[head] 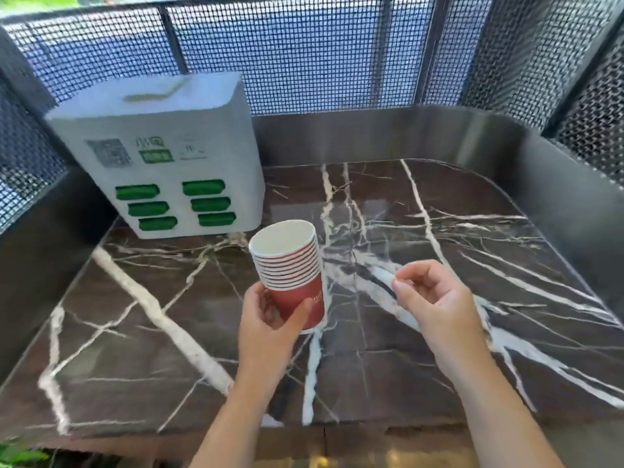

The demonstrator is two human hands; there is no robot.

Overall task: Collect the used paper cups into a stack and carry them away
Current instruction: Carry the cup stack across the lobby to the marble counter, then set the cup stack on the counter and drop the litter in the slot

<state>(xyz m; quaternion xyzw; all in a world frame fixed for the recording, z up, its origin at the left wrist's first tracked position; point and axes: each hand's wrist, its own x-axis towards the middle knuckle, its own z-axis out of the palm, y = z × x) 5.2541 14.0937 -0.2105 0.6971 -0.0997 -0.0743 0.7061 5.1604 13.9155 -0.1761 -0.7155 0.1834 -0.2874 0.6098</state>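
Observation:
A stack of several red paper cups point(291, 268) with white rims is upright over the middle of the dark marble table point(169, 349). My left hand point(270, 319) grips the stack's lowest cup from the left, thumb across its front. My right hand point(435, 298) hovers to the right of the stack, apart from it, fingers loosely curled and holding nothing. I cannot tell whether the stack's base touches the table.
A white power-bank rental box point(162, 157) with green slots stands at the table's back left. A grey metal wall point(371, 133) rims the back and right sides, with black mesh fencing point(304, 52) above it.

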